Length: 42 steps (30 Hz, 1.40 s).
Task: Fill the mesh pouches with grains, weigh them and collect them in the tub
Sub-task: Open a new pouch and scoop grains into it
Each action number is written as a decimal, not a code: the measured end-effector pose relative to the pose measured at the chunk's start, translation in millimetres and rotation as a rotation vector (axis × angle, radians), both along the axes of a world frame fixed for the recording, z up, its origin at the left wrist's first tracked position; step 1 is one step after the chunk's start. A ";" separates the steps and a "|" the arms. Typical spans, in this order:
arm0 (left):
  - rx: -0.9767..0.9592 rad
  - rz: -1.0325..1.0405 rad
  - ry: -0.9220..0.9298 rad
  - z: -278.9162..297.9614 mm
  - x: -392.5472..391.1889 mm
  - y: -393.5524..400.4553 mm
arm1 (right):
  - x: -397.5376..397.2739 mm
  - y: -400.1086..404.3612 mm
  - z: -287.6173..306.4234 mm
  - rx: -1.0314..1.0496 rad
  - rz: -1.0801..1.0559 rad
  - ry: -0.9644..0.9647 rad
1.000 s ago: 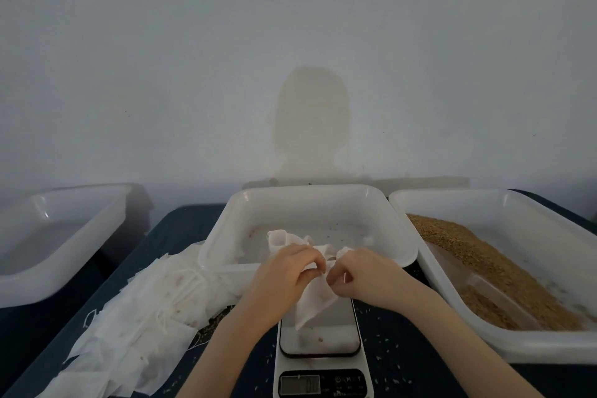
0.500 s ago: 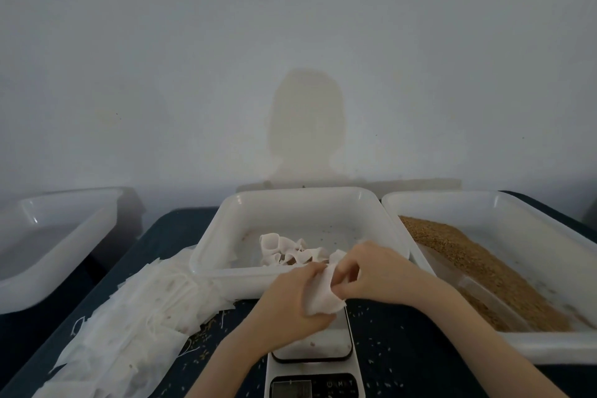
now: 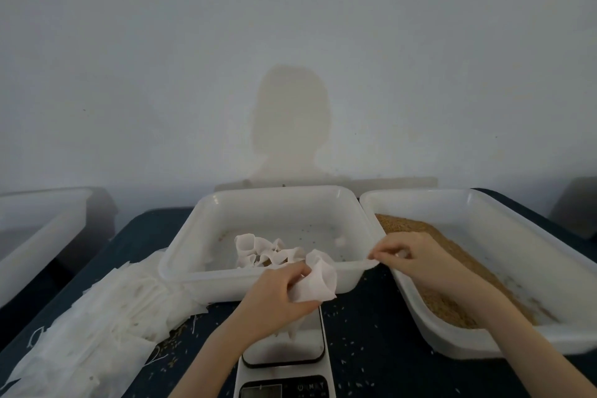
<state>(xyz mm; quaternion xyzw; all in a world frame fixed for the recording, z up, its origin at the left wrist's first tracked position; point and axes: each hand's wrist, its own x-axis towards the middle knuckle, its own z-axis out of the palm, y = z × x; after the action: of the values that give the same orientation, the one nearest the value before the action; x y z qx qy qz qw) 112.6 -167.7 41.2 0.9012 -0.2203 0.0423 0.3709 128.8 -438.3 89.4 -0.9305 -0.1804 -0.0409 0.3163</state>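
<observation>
Head cam: left hand (image 3: 274, 292) has its grip closed on an empty mesh pouch (image 3: 318, 281), held above the scale (image 3: 286, 362), just in front of the middle tub (image 3: 258, 271). Right hand (image 3: 410, 257) pinches what looks like a thin drawstring (image 3: 371, 260) at the tub's near right corner, beside the grain tub (image 3: 484, 342). More pouches (image 3: 261, 250) lie crumpled inside the middle tub. Flat pouch stack (image 3: 97, 326) on the dark counter (image 3: 365, 349), left. Loose grains scattered around the scale.

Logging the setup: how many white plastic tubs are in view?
3: one cut off at far left, the middle tub behind the scale, one with grains on the right. Others may lie off-frame.
</observation>
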 end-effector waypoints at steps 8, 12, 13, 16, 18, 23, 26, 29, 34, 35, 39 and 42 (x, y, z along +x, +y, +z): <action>0.065 -0.010 0.013 -5.3 10.6 -17.4 | 14.3 -93.6 -39.7 -0.655 -0.336 0.320; 0.059 -0.034 -0.005 -8.2 12.6 -27.0 | 18.1 -89.5 -39.1 -0.709 -0.317 0.308; 0.060 -0.037 -0.007 -9.0 12.7 -28.0 | 19.3 -89.2 -37.9 -0.689 -0.330 0.287; 0.073 -0.046 -0.027 -11.5 13.8 -27.2 | 23.1 -92.8 -33.6 -0.614 -0.375 0.230; 0.058 -0.059 -0.038 -11.1 15.0 -24.5 | 24.8 -97.2 -28.2 -0.614 -0.407 0.224; 0.051 -0.040 -0.051 -11.1 18.2 -18.4 | 30.4 -99.5 -9.0 -0.576 -0.501 0.342; 0.050 -0.050 -0.056 -12.0 18.3 -21.3 | 42.2 -84.0 -9.9 -0.573 -0.503 0.325; 0.021 -0.094 -0.074 -12.1 15.5 -26.3 | 51.9 -65.2 -24.4 -0.499 -0.464 0.296; -0.003 -0.115 -0.058 -11.1 11.5 -29.2 | 58.7 -70.2 -36.8 -0.438 -0.426 0.274; 0.000 -0.113 -0.054 -10.7 11.4 -29.5 | 58.9 -72.6 -38.5 -0.412 -0.433 0.281; -0.001 -0.103 -0.063 -9.9 9.8 -30.5 | 56.5 -77.5 -41.6 -0.357 -0.501 0.247; -0.004 -0.105 -0.077 -9.3 7.3 -32.3 | 53.6 -78.9 -40.1 -0.298 -0.537 0.194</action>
<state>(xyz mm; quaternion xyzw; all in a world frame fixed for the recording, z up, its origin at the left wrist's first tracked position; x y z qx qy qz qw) 119.9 -200.0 31.9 0.8854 -0.2812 0.0580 0.3656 182.4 -517.2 49.3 -0.9804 0.0984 -0.0070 0.1704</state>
